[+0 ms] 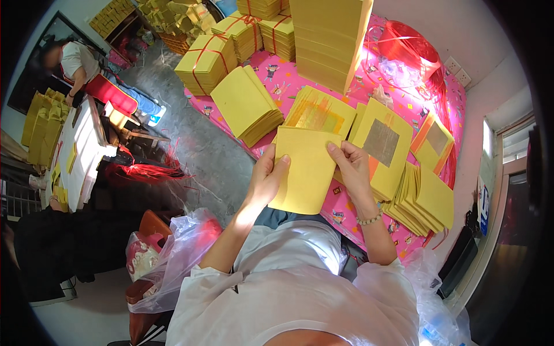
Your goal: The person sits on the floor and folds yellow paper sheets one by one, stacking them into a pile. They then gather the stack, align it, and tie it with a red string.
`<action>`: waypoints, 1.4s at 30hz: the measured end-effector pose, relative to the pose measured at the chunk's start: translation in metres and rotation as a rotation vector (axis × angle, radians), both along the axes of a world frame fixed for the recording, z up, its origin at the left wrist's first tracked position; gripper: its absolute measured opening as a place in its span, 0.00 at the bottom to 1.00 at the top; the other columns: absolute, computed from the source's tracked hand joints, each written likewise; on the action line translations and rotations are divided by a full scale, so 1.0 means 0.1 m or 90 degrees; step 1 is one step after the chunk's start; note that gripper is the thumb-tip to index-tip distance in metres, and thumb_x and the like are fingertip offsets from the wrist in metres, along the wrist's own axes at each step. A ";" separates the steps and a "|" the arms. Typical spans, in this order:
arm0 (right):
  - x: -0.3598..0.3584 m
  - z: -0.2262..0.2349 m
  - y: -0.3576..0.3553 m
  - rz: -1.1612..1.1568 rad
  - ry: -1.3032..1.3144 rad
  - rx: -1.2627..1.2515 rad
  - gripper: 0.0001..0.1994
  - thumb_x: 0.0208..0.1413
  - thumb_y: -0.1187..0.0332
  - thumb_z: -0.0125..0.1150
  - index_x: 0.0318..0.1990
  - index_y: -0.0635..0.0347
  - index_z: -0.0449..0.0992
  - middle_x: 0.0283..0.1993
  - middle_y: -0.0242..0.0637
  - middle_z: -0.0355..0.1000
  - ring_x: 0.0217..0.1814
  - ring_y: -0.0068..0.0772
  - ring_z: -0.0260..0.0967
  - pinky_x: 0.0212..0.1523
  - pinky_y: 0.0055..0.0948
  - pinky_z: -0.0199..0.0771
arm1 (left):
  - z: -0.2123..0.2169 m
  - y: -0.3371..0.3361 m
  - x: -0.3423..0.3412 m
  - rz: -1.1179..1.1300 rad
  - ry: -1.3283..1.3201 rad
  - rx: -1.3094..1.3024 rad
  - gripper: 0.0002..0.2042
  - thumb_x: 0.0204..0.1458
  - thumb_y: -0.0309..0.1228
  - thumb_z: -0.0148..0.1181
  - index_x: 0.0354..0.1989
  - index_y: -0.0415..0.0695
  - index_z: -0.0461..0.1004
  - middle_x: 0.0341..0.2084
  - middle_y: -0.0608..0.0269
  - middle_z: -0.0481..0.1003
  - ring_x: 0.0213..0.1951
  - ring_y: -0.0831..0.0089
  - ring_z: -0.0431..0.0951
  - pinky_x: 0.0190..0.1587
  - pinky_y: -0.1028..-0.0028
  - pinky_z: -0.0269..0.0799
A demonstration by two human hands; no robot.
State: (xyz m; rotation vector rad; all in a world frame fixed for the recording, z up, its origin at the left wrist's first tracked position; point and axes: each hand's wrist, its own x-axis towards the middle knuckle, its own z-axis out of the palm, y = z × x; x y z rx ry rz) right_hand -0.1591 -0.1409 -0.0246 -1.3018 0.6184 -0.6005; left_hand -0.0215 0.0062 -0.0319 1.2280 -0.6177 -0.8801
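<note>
Clearly, in the head view, your left hand (266, 175) and right hand (353, 168) grip a smooth, flat, rectangular piece of yellow paper (303, 176), thumbs on its face, fingers closed around its left edge and upper right corner. It sits between them, beside a layered yellow paper stack with orange print (317, 113) on pink cartoon-patterned cloth (277, 86).

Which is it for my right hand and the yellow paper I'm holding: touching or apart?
Touching. The head view shows the right hand with its thumb lying on the yellow paper near its upper right corner.
</note>
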 end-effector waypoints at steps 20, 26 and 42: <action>-0.10 0.08 0.16 0.170 0.053 0.042 0.14 0.58 0.65 0.61 0.41 0.71 0.78 0.35 0.36 0.77 0.35 0.20 0.74 0.35 0.21 0.76 | 0.10 0.15 0.09 0.021 -0.027 -0.003 0.12 0.62 0.27 0.45 0.51 0.37 0.65 0.43 0.62 0.73 0.45 0.81 0.72 0.48 0.78 0.67; -0.06 0.13 0.23 0.206 0.040 0.073 0.14 0.58 0.65 0.61 0.41 0.72 0.78 0.35 0.36 0.77 0.35 0.19 0.73 0.37 0.20 0.75 | 0.16 0.17 0.10 0.046 0.013 -0.035 0.11 0.62 0.26 0.45 0.51 0.37 0.65 0.44 0.61 0.73 0.45 0.80 0.72 0.48 0.77 0.68; 0.30 -0.02 0.41 0.253 0.127 -0.005 0.11 0.58 0.65 0.60 0.38 0.67 0.78 0.24 0.26 0.71 0.21 0.10 0.61 0.21 0.15 0.60 | -0.01 0.39 0.42 0.188 0.017 -0.083 0.14 0.63 0.29 0.45 0.55 0.38 0.65 0.46 0.61 0.73 0.44 0.78 0.75 0.47 0.76 0.71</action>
